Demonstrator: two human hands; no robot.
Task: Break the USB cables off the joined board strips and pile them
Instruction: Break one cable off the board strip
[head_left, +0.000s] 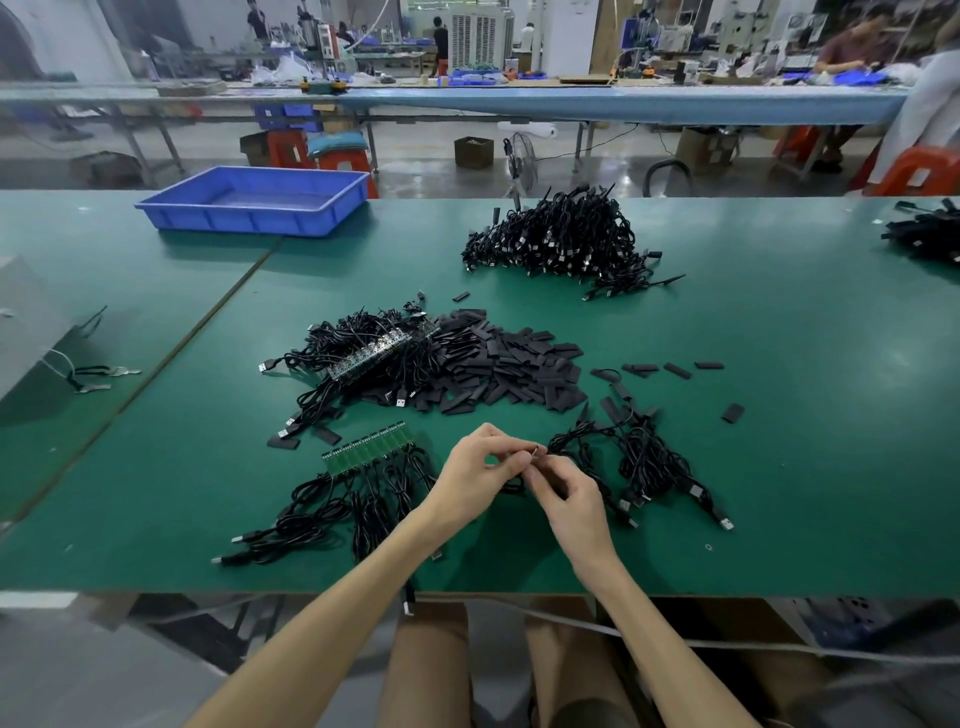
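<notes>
Grip pinched: my left hand (475, 475) and right hand (569, 493) clamp one USB cable (566, 436) at its board end, lower centre, over the desk (779, 467); an uneven twist could tear its wire loose

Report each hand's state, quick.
Left hand: closed, pinching the cable end.
Right hand: closed, pinching the same cable end.
</notes>
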